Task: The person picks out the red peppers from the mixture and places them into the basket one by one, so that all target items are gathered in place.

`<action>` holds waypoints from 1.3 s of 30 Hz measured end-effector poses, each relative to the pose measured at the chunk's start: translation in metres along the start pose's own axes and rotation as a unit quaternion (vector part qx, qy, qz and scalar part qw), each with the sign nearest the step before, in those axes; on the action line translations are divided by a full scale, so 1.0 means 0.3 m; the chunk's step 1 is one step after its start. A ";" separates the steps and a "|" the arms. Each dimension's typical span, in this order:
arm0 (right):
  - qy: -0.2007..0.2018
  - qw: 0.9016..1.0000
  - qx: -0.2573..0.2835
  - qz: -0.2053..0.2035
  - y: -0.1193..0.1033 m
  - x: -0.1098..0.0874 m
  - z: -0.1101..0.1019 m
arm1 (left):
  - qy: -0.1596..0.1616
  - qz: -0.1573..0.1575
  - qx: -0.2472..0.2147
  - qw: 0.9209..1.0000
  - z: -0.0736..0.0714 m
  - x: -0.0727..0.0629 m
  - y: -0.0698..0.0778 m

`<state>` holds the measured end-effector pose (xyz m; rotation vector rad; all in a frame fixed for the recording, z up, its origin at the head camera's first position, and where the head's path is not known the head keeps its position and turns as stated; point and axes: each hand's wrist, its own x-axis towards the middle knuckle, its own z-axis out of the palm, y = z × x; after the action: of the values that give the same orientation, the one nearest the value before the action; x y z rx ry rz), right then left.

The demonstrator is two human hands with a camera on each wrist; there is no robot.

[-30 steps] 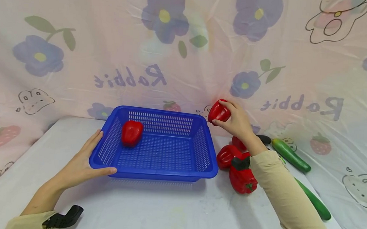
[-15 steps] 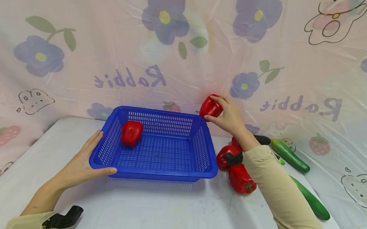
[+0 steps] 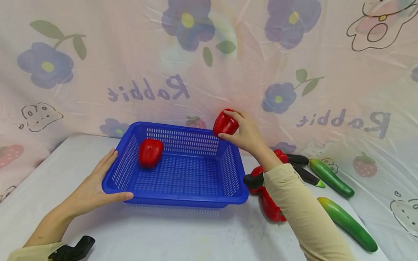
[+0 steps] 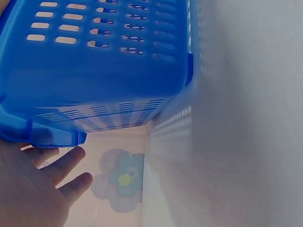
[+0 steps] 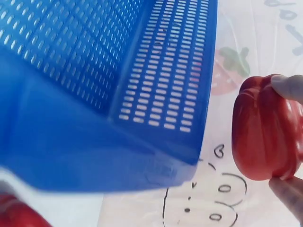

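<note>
My right hand (image 3: 247, 136) pinches a red bell pepper (image 3: 225, 122) between thumb and fingers, above the far right corner of a blue plastic basket (image 3: 190, 198). In the right wrist view the bell pepper (image 5: 261, 135) is beside the basket's perforated wall (image 5: 161, 80). Another red bell pepper (image 3: 150, 153) lies inside the basket at its left. My left hand (image 3: 92, 185) rests at the basket's left end, thumb along the near corner and straight fingers against the side rim. Its fingertips (image 4: 75, 184) show past the rim in the left wrist view.
Right of the basket lie several red bell peppers (image 3: 271, 208), partly hidden by my right forearm. Beyond them are dark eggplants (image 3: 308, 176) and two green cucumbers (image 3: 348, 225) near the table's right edge. A patterned curtain (image 3: 212, 75) hangs behind the white table (image 3: 173, 240).
My right hand has carried the red bell pepper leftward, from right of the basket to over its far right corner. The left hand and basket have stayed put.
</note>
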<state>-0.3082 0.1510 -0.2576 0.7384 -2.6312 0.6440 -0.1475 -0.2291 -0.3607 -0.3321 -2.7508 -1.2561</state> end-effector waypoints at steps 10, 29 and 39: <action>-0.027 0.999 0.030 -0.005 -0.049 0.011 0.068 | 0.001 0.000 0.002 1.000 0.001 -0.001 0.001; -0.050 0.997 0.037 -0.043 -0.087 0.029 0.179 | 0.000 0.001 -0.005 1.000 0.002 0.002 -0.001; -0.078 0.994 0.050 -0.054 -0.100 0.033 0.233 | 0.002 -0.001 0.001 1.000 0.003 0.004 -0.004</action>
<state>-0.3128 0.0890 -0.3025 0.9908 -2.6924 0.7190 -0.1490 -0.2290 -0.3618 -0.3268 -2.7506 -1.2523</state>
